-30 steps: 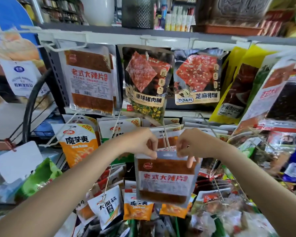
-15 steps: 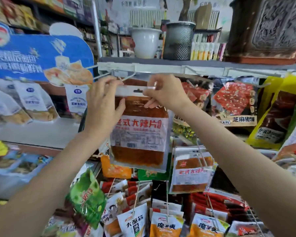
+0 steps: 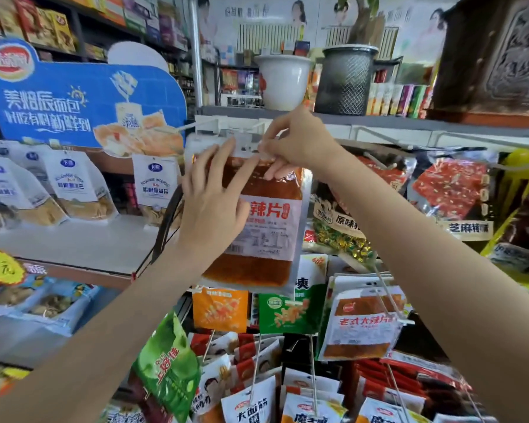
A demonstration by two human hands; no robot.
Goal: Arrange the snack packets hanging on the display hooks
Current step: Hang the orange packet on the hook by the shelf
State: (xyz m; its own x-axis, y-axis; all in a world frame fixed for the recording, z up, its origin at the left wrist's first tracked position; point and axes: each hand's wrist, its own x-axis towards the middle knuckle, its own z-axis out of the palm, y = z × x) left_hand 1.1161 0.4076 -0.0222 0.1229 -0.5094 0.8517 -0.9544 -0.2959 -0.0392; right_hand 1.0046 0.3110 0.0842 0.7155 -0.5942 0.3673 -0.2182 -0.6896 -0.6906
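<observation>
Two hands on one spicy-strip packet [image 3: 269, 227] — "辣片" legible: right hand [image 3: 297, 145] pinches its header, left hand [image 3: 214, 203] lies flat, fingers spread.

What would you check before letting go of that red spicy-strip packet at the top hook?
1. Right hand pinches the packet's top edge at the hook: ok.
2. Left hand lies flat on the packet's front, fingers straight, steadying it: ok.
3. Packet's hole fully threaded onto the hook: cannot tell, the right hand's fingers cover it.
4. Packet hangs straight: not ok, it tilts slightly.
5. Label faces outward and readable: ok, though the left hand covers part of it.
6. Neighbouring pork packet not caught under it: cannot tell, the right forearm hides their edges.
</observation>
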